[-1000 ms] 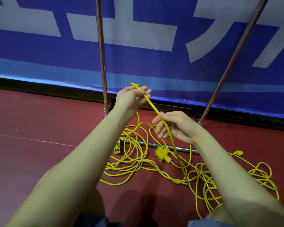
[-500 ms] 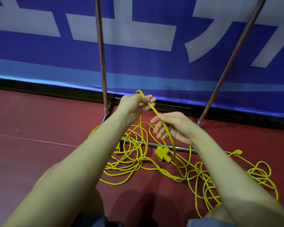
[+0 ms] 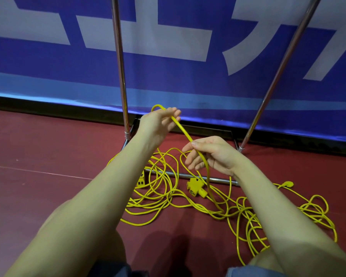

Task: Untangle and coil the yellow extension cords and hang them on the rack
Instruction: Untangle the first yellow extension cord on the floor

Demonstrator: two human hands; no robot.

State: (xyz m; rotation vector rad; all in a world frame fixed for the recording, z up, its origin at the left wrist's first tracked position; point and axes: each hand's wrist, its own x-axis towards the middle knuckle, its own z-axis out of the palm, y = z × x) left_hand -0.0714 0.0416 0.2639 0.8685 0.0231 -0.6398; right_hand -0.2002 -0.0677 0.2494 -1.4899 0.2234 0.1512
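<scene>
While left hand [image 3: 160,122] pinches thin yellow extension cord [image 3: 185,134] and right hand [image 3: 210,154] curls round it just below, feed slack upward, lifting clear of floor tangle [image 3: 188,196] beneath both grips.

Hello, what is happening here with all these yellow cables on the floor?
A person is sorting out tangled yellow extension cords on a red floor. The left hand holds a bend of one cord up, and the right hand pinches the same cord lower down, so a short stretch runs between them. The rest lies in loose loops around the base of a metal rack, with a yellow multi-outlet block among them. Nothing is seen coiled or hung on the rack.
</scene>
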